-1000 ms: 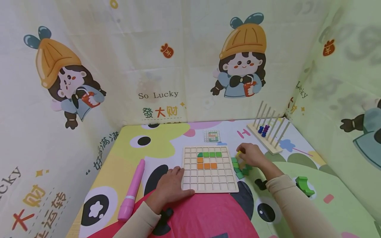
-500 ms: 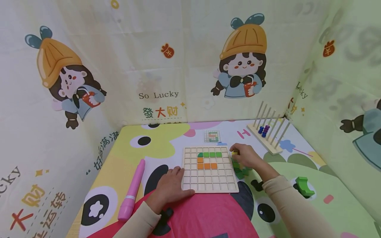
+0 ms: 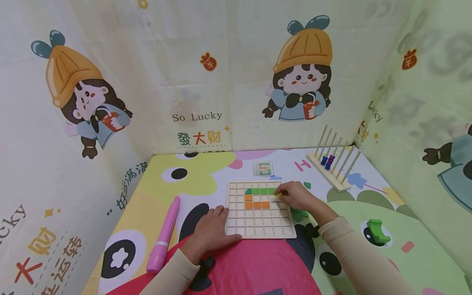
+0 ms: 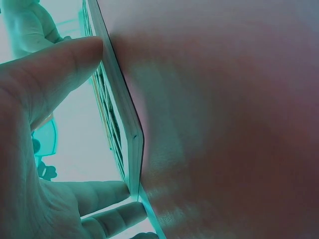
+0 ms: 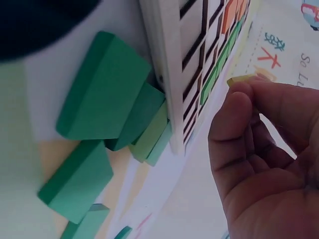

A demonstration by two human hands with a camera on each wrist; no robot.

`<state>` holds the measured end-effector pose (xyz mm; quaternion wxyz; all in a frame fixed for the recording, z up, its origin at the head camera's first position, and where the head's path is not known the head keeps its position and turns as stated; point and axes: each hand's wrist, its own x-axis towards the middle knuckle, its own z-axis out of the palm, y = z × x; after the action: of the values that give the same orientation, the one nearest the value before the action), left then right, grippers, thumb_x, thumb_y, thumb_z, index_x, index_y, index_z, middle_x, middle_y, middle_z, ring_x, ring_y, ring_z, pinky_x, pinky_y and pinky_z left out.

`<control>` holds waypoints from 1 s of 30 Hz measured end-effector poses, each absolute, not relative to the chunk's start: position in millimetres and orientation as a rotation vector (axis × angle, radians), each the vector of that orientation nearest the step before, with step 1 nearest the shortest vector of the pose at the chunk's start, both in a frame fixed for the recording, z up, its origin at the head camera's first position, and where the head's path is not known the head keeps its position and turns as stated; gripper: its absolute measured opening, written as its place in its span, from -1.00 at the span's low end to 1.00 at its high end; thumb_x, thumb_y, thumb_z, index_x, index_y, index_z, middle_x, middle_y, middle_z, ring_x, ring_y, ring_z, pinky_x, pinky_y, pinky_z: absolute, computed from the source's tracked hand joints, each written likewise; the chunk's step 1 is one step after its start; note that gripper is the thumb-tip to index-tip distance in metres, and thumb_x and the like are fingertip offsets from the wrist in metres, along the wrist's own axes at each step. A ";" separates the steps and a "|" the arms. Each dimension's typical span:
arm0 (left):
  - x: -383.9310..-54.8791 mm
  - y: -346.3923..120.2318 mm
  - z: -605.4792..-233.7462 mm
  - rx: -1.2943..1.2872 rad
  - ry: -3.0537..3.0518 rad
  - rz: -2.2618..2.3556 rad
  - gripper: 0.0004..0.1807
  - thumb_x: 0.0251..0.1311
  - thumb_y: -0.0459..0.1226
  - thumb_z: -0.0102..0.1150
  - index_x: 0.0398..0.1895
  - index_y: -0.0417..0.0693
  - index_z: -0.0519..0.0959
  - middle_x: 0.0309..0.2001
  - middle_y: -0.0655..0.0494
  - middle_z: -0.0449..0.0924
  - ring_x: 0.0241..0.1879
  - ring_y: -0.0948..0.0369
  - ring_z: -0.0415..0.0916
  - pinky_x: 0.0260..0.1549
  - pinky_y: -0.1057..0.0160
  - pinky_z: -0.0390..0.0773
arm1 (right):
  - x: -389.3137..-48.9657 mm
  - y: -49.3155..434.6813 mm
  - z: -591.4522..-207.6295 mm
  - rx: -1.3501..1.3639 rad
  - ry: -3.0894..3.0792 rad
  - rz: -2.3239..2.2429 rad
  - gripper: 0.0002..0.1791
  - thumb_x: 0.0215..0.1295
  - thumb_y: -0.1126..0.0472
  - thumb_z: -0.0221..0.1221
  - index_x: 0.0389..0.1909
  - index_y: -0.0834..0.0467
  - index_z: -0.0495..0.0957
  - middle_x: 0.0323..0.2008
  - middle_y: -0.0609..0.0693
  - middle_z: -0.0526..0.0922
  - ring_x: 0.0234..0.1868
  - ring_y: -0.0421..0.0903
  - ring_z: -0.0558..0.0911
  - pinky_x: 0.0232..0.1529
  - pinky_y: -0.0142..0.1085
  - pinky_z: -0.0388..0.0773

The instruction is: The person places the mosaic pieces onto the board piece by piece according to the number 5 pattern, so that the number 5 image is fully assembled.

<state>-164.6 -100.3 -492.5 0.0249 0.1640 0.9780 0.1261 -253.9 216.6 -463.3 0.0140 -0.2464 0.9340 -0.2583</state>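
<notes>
A wooden grid board (image 3: 236, 223) lies on the table before me. On it sit a row of green pieces (image 3: 263, 191) with a rounded darker one at its left end, and several orange squares (image 3: 257, 205) below. My left hand (image 3: 210, 229) rests at the board's near left corner, thumb against the near edge and straight fingers along the left side. My right hand (image 3: 296, 194) pinches a small yellow piece (image 5: 240, 78) between thumb and index fingertips, over the right end of the green row. Loose green blocks (image 5: 102, 89) lie beside the board's right edge, partly hidden in the head view.
Behind the board lies a small pattern card (image 3: 263, 168). A wooden peg stand (image 3: 333, 180) with blue and purple beads stands at back right. To the left is a pink stick-like object (image 3: 164, 235); a green curved block (image 3: 377, 232) lies far right.
My right hand has moved left from the loose green blocks to over the board, carrying the yellow piece. A dark green piece behind it has come into view. My left hand stays put.
</notes>
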 end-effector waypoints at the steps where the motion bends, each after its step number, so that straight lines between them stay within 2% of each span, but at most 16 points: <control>1: -164.4 -100.2 -492.0 0.506 3.023 0.389 0.08 -0.05 0.31 0.39 0.45 -0.17 0.40 0.34 -0.12 0.45 0.23 -0.06 0.46 0.18 -0.13 0.56 | -254.3 215.4 -463.1 -0.775 2.910 -0.784 -0.82 0.36 0.38 0.23 -0.09 0.21 0.73 -0.20 0.01 0.75 -0.23 -0.14 0.61 -0.13 -0.16 0.62; 6: -163.9 -100.4 -489.7 0.506 3.018 0.392 0.09 -0.06 0.31 0.41 0.46 -0.17 0.40 0.34 -0.12 0.45 0.22 -0.06 0.46 0.18 -0.14 0.56 | -255.8 207.6 -456.9 -0.788 2.882 -0.704 -0.87 0.33 0.39 0.28 -0.13 0.22 0.68 -0.25 -0.01 0.71 -0.23 -0.13 0.63 -0.10 -0.12 0.64; 10: -164.2 -100.7 -489.6 0.503 3.016 0.385 0.10 -0.06 0.32 0.40 0.46 -0.17 0.40 0.34 -0.13 0.45 0.22 -0.06 0.46 0.19 -0.14 0.56 | -257.2 199.4 -450.4 -0.833 2.852 -0.595 -0.91 0.32 0.39 0.32 -0.21 0.20 0.73 -0.28 -0.02 0.74 -0.24 -0.14 0.63 -0.10 -0.16 0.67; 17: -165.6 -100.5 -491.6 0.494 2.999 0.403 0.11 -0.07 0.31 0.42 0.47 -0.16 0.38 0.36 -0.13 0.43 0.26 -0.08 0.44 0.21 -0.16 0.54 | -259.6 191.1 -448.4 -1.040 2.779 -0.388 -0.78 0.29 0.47 0.26 -0.22 0.16 0.81 -0.24 -0.05 0.79 -0.22 -0.17 0.64 -0.10 -0.21 0.65; 21: -164.7 -100.0 -490.5 0.498 2.993 0.400 0.10 -0.06 0.31 0.41 0.47 -0.17 0.38 0.36 -0.13 0.43 0.27 -0.08 0.43 0.21 -0.16 0.54 | -259.6 188.7 -449.9 -1.010 2.757 -0.397 -0.82 0.31 0.44 0.27 -0.16 0.18 0.76 -0.25 -0.04 0.75 -0.27 -0.17 0.56 -0.11 -0.21 0.62; 25: -165.7 -100.0 -492.3 0.495 2.998 0.390 0.10 -0.05 0.31 0.40 0.48 -0.15 0.38 0.37 -0.12 0.43 0.27 -0.07 0.44 0.21 -0.14 0.55 | -258.9 188.0 -452.1 -0.940 2.766 -0.439 -0.89 0.32 0.40 0.30 -0.21 0.16 0.71 -0.32 -0.07 0.68 -0.31 -0.18 0.50 -0.17 -0.24 0.57; 30: -167.3 -100.4 -493.2 0.496 3.005 0.387 0.11 -0.07 0.31 0.41 0.48 -0.15 0.38 0.37 -0.12 0.43 0.26 -0.07 0.44 0.22 -0.15 0.54 | -258.7 187.6 -457.1 -0.912 2.795 -0.473 -0.89 0.32 0.39 0.30 -0.24 0.14 0.75 -0.35 -0.10 0.69 -0.34 -0.19 0.49 -0.21 -0.26 0.55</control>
<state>-167.3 -100.4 -493.2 0.0359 0.1614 0.9782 0.1258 -258.7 187.6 -457.1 0.0818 -0.3052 0.9355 -0.1581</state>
